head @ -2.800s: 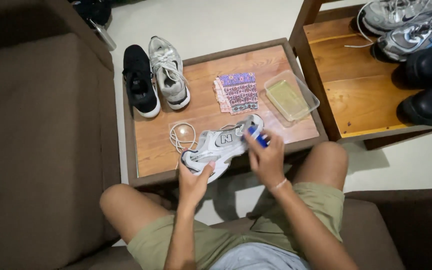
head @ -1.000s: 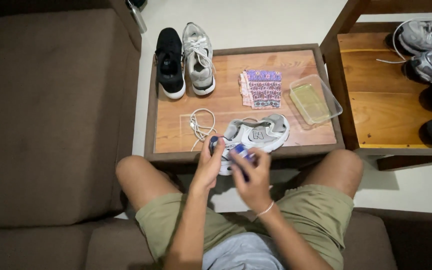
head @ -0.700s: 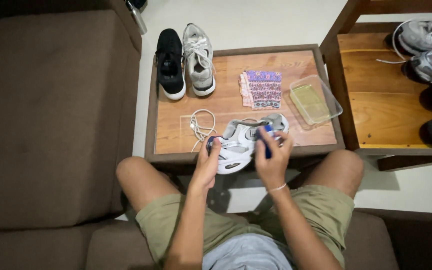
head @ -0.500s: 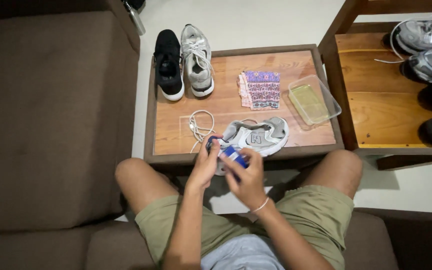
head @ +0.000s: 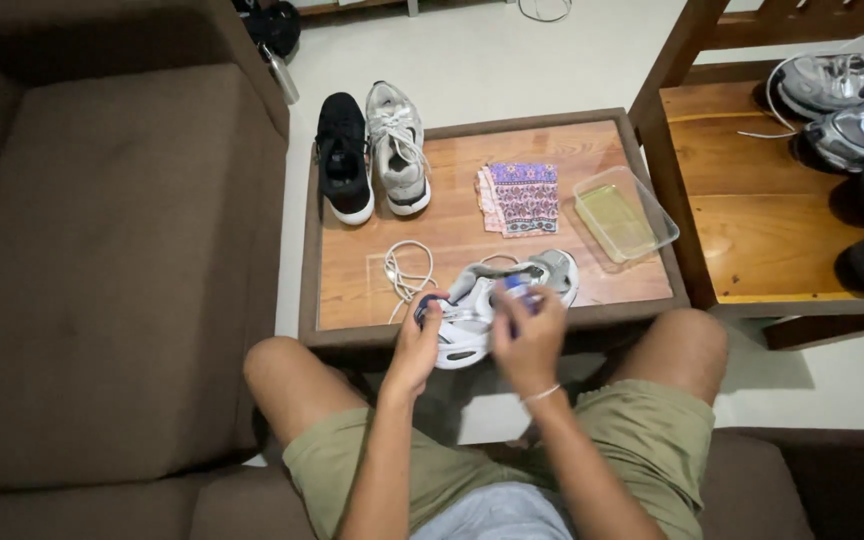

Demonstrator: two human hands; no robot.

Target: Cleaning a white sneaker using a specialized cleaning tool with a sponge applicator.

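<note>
A grey and white sneaker lies on its side at the near edge of a small wooden table. My left hand grips its toe end. My right hand holds a small blue brush against the sneaker's side, near the middle. A loose white lace is coiled on the table just left of the sneaker.
On the table's far side stand a black shoe and a grey shoe, then a folded patterned cloth and a clear plastic tub of yellowish liquid. A wooden shelf with more shoes is at right. A brown sofa is at left.
My right hand has swept the brush back and forth along the sneaker, from toe end to middle. The left hand stays on the toe. The camera view shifted slightly.
</note>
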